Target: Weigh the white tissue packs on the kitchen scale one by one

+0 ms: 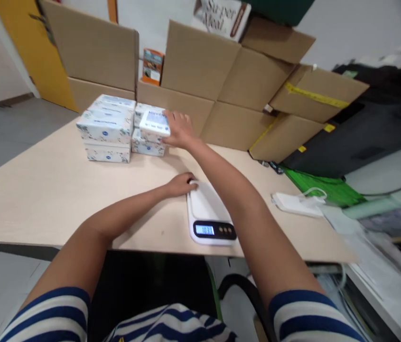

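Pinching scale (pixel 205 202) with left hand (pixel 181 185), we clasp probably soft pack (pixel 153 122) beyond it, best by sides, right hand (pixel 180 129) spread.

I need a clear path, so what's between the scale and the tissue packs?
In the head view, the left hand, touching the far left corner of the scale; then bare tabletop up to the tissue packs.
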`<state>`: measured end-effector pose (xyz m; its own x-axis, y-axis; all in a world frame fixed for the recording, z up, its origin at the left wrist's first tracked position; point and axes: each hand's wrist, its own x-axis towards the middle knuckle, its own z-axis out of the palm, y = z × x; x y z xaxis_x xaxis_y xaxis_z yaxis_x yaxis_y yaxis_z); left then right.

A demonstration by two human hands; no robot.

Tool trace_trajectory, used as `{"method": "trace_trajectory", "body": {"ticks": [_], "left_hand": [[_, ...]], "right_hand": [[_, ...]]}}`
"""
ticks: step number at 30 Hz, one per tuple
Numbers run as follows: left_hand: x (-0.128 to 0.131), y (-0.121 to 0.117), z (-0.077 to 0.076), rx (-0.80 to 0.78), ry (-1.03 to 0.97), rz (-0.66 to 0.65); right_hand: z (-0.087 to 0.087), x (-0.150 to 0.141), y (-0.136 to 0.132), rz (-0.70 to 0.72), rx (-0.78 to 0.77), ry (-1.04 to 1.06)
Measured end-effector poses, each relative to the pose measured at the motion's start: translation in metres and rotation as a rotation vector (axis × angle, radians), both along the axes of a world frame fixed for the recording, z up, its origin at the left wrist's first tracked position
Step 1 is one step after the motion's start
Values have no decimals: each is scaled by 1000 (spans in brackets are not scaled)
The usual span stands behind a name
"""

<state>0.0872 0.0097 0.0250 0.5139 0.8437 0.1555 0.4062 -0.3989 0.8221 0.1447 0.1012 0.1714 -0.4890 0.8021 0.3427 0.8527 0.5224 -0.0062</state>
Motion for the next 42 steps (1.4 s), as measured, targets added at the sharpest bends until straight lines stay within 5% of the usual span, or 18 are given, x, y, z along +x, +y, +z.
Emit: {"method": "trace_trajectory", "body": {"ticks": [5,11,16,22,28,35,38,42], "left_hand": [[1,7,-2,-75,-76,-13],[3,11,0,-115,-182,-42],[4,7,4,-113,-206,-111],[7,19,-4,-180,-309,107],[7,28,-8,-16,-341,251],[4,27,-12,-5,-324,312],[3,29,-17,-32,-353,318],[6,28,-19,-115,-393,268]], "right_hand": [[2,91,-31,-66,-105,243],[-44,206,-148,-88,-666,655],[-55,223,-212,-20,-462,329],[-41,224,-190,3,-440,84],[-43,251,-178,88,-496,373],[-100,252,-144,-239,-305,931],[-126,260,-145,-321,-194,868],[-150,282,-155,-233,3,742]]}}
